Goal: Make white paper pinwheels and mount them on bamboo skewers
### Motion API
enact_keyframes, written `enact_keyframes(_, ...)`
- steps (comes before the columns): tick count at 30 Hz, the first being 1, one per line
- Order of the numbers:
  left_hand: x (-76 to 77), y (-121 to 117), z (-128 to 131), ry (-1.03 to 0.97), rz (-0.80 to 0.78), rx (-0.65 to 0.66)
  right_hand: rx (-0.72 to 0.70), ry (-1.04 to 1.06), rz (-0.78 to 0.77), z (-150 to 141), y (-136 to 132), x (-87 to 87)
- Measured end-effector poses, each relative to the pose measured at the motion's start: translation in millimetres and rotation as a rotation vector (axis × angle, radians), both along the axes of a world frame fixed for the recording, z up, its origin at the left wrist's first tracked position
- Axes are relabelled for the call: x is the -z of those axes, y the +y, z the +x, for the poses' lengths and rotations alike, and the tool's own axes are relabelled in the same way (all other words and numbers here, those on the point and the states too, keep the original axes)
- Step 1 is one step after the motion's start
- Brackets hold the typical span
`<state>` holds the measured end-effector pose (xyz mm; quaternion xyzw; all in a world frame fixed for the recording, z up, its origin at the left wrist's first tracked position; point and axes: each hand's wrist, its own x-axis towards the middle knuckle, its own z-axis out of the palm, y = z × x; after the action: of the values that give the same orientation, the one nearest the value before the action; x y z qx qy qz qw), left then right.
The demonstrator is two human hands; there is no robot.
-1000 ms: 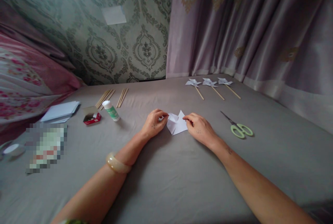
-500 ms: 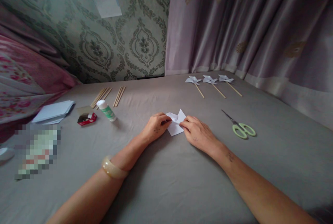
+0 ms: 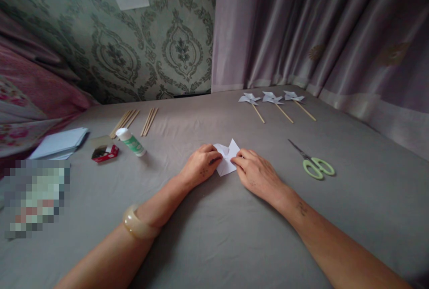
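A small piece of white paper (image 3: pixel 227 167), cut and partly folded, lies on the grey cloth between my hands, one pointed corner standing up at the back. My left hand (image 3: pixel 201 163) grips its left side, fingers pinched together. On the right side, my right hand (image 3: pixel 256 169) pinches the paper's edge between thumb and fingers. The fingertips cover parts of both edges. Green-handled scissors (image 3: pixel 315 166) rest to the right of my right hand, blades pointing away. A white and green glue bottle (image 3: pixel 131 142) stands to the left of my left hand.
Three white paper pinwheels on sticks (image 3: pixel 274 98) lie at the back right. Several wooden sticks (image 3: pixel 124 123) lie at the back left, near an open red box (image 3: pixel 105 153) of small dark items. A stack of paper (image 3: pixel 58 143) and a blurred packet (image 3: pixel 40 199) are at far left.
The view has shifted slightly, so objects on the left sit further left and the scissors further right. Both hands stay on the paper, with hardly any movement.
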<state>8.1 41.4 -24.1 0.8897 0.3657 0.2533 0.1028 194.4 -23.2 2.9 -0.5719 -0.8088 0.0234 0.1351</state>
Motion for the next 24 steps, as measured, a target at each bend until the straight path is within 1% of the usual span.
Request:
enact_keyframes(8,-0.1,0.0,1.0,-0.01,-0.012,0.012,0.004,-0.006,-0.011,-0.4,-0.8,-2.2)
enact_keyframes(24,0.5,0.4,0.2,0.011,0.006,0.031,-0.015,-0.054,-0.004,-2.0,-0.4,1.1)
